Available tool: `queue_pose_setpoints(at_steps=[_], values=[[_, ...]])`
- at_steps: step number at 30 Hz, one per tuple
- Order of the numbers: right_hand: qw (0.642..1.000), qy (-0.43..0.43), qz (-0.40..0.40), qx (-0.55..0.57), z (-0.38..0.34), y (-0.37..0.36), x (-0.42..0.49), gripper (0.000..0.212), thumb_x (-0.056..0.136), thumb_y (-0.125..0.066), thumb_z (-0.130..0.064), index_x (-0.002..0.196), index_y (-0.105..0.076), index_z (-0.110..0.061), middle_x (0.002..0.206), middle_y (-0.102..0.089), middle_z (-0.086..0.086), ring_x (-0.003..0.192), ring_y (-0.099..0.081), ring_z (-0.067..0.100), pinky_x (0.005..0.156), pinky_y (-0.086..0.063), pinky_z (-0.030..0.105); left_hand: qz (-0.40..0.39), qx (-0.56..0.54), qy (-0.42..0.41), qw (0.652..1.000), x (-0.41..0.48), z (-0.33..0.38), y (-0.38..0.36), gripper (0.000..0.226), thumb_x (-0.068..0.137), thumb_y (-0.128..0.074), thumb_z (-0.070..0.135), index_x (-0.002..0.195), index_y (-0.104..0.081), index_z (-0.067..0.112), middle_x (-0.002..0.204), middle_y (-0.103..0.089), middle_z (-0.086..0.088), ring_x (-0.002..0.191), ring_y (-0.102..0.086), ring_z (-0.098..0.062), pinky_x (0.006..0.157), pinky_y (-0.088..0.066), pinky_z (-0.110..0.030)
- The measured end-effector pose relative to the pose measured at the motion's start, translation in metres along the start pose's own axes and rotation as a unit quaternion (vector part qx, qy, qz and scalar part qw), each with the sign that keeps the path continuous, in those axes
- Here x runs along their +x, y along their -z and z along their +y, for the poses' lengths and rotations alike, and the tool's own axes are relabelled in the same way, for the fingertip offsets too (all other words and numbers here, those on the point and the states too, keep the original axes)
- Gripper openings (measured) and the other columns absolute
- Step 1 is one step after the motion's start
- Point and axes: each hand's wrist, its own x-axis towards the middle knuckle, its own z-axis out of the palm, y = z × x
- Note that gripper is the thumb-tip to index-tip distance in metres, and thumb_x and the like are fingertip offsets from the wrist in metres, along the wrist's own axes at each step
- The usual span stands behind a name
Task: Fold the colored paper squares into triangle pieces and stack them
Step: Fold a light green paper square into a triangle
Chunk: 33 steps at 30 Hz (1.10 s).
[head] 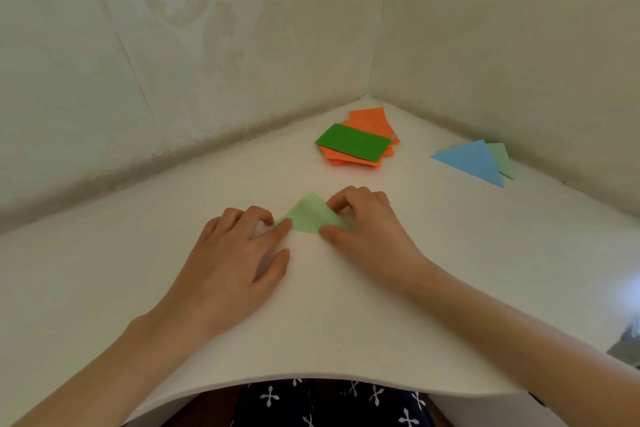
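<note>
A light green folded paper triangle (310, 215) lies flat on the white desk (346, 305), directly between the two sets of fingers. The left hand (228, 253) rests palm down, its index finger (280, 227) stretched out and pressing on the triangle's left corner, while its thumb sits on the desk apart from the paper. The right hand (367, 229) has its fingers curled over the triangle's right corner, and with the thumb (332, 234) along the lower edge they pinch the paper there.

Beyond the right fingers, toward the wall corner, sits a loose pile of orange paper squares (370, 118) with a dark green folded paper rectangle (353, 142) lying on top. Further out to the right of those fingers, well apart from them, a blue paper triangle (472, 159) overlaps a second pale green paper triangle (500, 158), which shows past its right edge.
</note>
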Motion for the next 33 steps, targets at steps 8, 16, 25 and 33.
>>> queue_pose_setpoints(at_steps=[8, 16, 25, 33], values=[[0.996, -0.030, 0.074, 0.043, 0.021, 0.023, 0.003, 0.011, 0.088, -0.063, -0.019, 0.085, -0.054, -0.025, 0.107, -0.050, -0.003, 0.097, -0.048, 0.012, 0.080, -0.036, 0.017, 0.042, -0.143, 0.032, 0.988, 0.044, 0.012, -0.006, 0.048, 0.094, -0.040, 0.048, 0.133, -0.053, 0.023, 0.113, -0.047, 0.007, 0.102, -0.042, -0.009, 0.085, -0.040, -0.028], [0.911, -0.164, 0.263, 0.270, 0.093, 0.096, 0.013, 0.022, 0.084, -0.065, -0.006, 0.092, -0.050, -0.021, 0.087, -0.066, 0.007, 0.069, -0.064, 0.008, 0.066, -0.046, 0.019, 0.033, -0.231, 0.010, 0.972, 0.085, 0.052, -0.028, 0.032, 0.094, -0.051, 0.030, 0.125, -0.055, 0.022, 0.113, -0.039, 0.018, 0.106, -0.047, -0.002, 0.090, -0.036, -0.019], [0.930, -0.205, 0.273, -0.140, 0.158, 0.107, 0.032, 0.016, 0.088, -0.060, -0.020, 0.104, -0.059, -0.015, 0.100, -0.062, 0.008, 0.105, -0.045, 0.028, 0.087, -0.036, 0.037, 0.024, -0.228, 0.001, 0.973, 0.088, 0.043, -0.036, 0.022, 0.095, -0.051, 0.024, 0.113, -0.060, 0.019, 0.109, -0.044, 0.015, 0.101, -0.042, 0.005, 0.086, -0.024, 0.003], [0.942, -0.102, 0.204, -0.247, 0.161, 0.099, 0.036, 0.027, 0.087, -0.048, -0.004, 0.099, -0.069, -0.016, 0.103, -0.060, 0.007, 0.101, -0.049, 0.029, 0.081, -0.023, 0.030, 0.016, -0.189, -0.016, 0.982, 0.087, 0.044, -0.036, 0.056, 0.081, -0.029, 0.050, 0.111, -0.063, 0.017, 0.109, -0.050, 0.009, 0.099, -0.041, -0.002, 0.087, -0.034, -0.021]])
